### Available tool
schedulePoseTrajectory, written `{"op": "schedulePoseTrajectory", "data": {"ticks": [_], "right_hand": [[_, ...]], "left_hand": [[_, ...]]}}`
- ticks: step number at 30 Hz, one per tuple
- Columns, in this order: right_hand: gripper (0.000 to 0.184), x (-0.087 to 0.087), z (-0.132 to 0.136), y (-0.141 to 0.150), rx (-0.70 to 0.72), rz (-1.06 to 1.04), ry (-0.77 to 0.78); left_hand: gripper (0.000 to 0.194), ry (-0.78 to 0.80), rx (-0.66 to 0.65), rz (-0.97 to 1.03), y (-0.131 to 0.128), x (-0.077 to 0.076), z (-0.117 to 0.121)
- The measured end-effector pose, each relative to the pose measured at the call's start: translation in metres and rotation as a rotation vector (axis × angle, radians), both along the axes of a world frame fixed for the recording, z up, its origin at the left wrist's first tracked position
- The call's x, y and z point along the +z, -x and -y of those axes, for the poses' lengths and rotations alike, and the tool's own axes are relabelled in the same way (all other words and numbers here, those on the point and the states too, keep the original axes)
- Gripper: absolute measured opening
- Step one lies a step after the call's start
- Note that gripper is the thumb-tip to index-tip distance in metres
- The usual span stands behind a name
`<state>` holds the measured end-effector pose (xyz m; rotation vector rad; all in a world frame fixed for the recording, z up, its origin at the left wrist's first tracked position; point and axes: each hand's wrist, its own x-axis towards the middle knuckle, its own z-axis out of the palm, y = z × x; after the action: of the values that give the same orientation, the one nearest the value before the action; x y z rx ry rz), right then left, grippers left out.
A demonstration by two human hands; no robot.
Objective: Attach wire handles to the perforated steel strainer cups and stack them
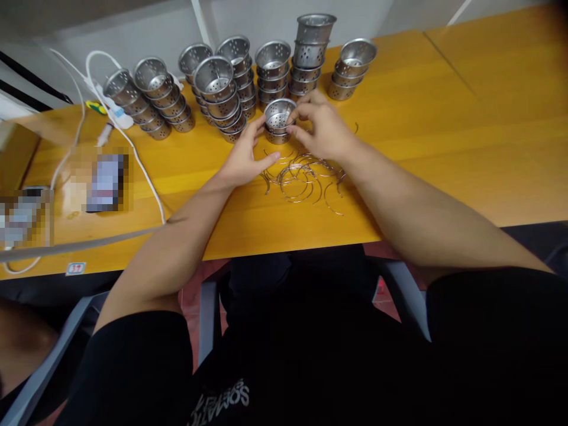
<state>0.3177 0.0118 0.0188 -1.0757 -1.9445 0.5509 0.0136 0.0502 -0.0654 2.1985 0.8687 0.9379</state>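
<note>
A short stack of perforated metal cups (278,118) stands upright on the table between my hands. My right hand (322,127) has its thumb and fingers pinched at the right rim of the top cup; whether a thin wire is also between them I cannot make out. On the other side, my left hand (246,155) has its fingers stretched out, their tips at the cup's left side and the thumb spread away. Just in front lies a loose pile of thin curved metal wires (302,177), several of them overlapping.
Behind are several taller stacks of the same cups, including a tall stack (310,53) and a leaning stack (137,103). At left lie a white cable (142,171), a power strip (120,115) and a blurred phone (105,182). A person's bare limb (22,337) shows at lower left.
</note>
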Motion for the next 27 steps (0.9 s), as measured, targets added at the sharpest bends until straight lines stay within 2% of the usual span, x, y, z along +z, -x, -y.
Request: {"op": "schedulePoseTrajectory", "data": {"ticks": [13, 19, 22, 24, 26, 27], "right_hand": [[0.036, -0.005, -0.003, -0.003, 0.001, 0.061, -0.019], [0.048, -0.001, 0.005, -0.001, 0.002, 0.067, -0.008], [0.055, 0.003, 0.007, -0.004, -0.027, 0.035, -0.008], [0.044, 0.005, 0.002, -0.012, -0.101, 0.01, -0.037], [0.026, 0.007, -0.008, -0.027, -0.219, -0.001, -0.103], [0.027, 0.007, -0.015, -0.036, -0.29, 0.0, -0.14]], "left_hand": [[0.107, -0.008, 0.02, 0.004, -0.002, 0.009, 0.011], [0.113, -0.087, 0.022, -0.02, -0.001, 0.001, 0.006], [0.112, -0.136, 0.052, -0.03, 0.0, 0.004, 0.007], [0.103, -0.169, 0.078, -0.02, -0.001, 0.009, 0.011], [0.085, -0.199, 0.086, 0.001, -0.003, 0.016, 0.018], [0.074, -0.206, 0.074, 0.006, -0.004, 0.02, 0.022]]}}
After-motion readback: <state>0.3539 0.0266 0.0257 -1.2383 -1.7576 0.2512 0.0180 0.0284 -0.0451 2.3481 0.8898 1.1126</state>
